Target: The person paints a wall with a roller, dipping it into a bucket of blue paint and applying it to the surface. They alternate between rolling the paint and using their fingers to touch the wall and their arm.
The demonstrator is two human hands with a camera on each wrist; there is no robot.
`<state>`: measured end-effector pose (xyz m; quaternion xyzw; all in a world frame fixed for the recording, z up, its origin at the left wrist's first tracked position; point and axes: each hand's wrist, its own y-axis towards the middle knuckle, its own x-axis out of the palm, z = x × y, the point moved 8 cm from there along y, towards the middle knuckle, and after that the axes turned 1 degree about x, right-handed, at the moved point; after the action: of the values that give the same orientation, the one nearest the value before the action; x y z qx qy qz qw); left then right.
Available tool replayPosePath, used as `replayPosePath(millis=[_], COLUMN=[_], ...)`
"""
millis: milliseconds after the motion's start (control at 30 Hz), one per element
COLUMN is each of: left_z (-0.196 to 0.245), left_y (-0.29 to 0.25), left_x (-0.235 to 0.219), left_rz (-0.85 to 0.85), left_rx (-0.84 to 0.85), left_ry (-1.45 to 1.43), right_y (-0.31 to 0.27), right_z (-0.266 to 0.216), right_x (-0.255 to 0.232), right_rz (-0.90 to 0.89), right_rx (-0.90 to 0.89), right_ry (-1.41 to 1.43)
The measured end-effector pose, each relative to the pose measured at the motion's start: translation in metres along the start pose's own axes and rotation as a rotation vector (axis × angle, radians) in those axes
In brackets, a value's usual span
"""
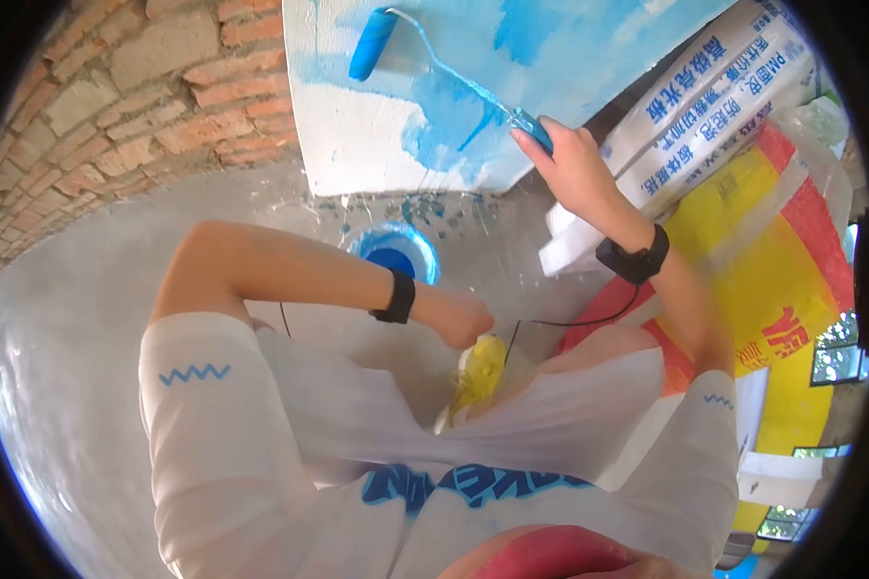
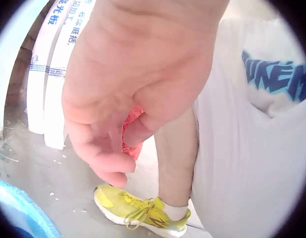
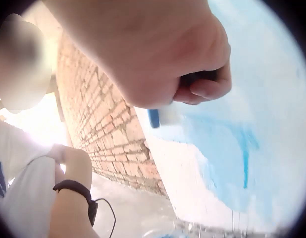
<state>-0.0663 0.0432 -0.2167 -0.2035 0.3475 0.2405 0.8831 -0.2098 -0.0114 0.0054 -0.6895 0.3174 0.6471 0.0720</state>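
My right hand point(image 1: 577, 174) grips the handle point(image 1: 532, 131) of a paint roller, its thumb along the grip. The roller's blue sleeve point(image 1: 372, 46) is at the upper left of a white board point(image 1: 352, 159) partly covered in light blue paint. In the right wrist view, curled fingers point(image 3: 210, 88) close round the grip, and the hand hides most of the roller. My left hand point(image 1: 459, 317) hangs in front of my body with nothing in it; the left wrist view shows its fingers point(image 2: 111, 161) loosely curled. Below the board stands a bucket point(image 1: 434, 259) with blue paint.
A brick wall point(image 1: 154, 87) rises at the left. White wrapped panels point(image 1: 705, 106) with blue print lean at the right, beside a yellow and red sack point(image 1: 734, 261). Paint spatters mark the grey floor point(image 1: 97, 318). A yellow shoe point(image 2: 138, 210) stands under my left hand.
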Motion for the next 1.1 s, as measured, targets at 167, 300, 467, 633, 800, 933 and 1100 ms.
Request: replayPosePath(millis=[167, 300, 467, 633, 800, 933, 1100], left_z=[-0.004, 0.011, 0.021, 0.015, -0.001, -0.003, 0.004], left_y=[0.011, 0.001, 0.001, 0.017, 0.018, 0.019, 0.018], left_x=[0.024, 0.029, 0.036, 0.044, 0.057, 0.057, 0.046], left_rz=[-0.051, -0.146, -0.329, -0.293, -0.309, -0.315, -0.375], left_rx=[0.044, 0.104, 0.051, 0.093, 0.087, 0.093, 0.098], left_ry=[-0.078, -0.117, -0.231, -0.123, -0.147, -0.186, -0.228], right_y=[-0.038, -0.092, -0.151, -0.186, -0.14, -0.088, -0.07], right_z=[0.04, 0.049, 0.067, 0.074, 0.073, 0.058, 0.043], right_x=[0.063, 0.119, 0.162, 0.195, 0.192, 0.124, 0.043], right_rz=[-0.142, -0.3, -0.622, -0.845, -0.751, -0.789, -0.589], right_rx=[0.168, 0.316, 0.708, 1.187, 1.309, 1.422, 1.304], right_ry=[0.287, 0.343, 0.487, 0.999, 1.377, 1.656, 1.611])
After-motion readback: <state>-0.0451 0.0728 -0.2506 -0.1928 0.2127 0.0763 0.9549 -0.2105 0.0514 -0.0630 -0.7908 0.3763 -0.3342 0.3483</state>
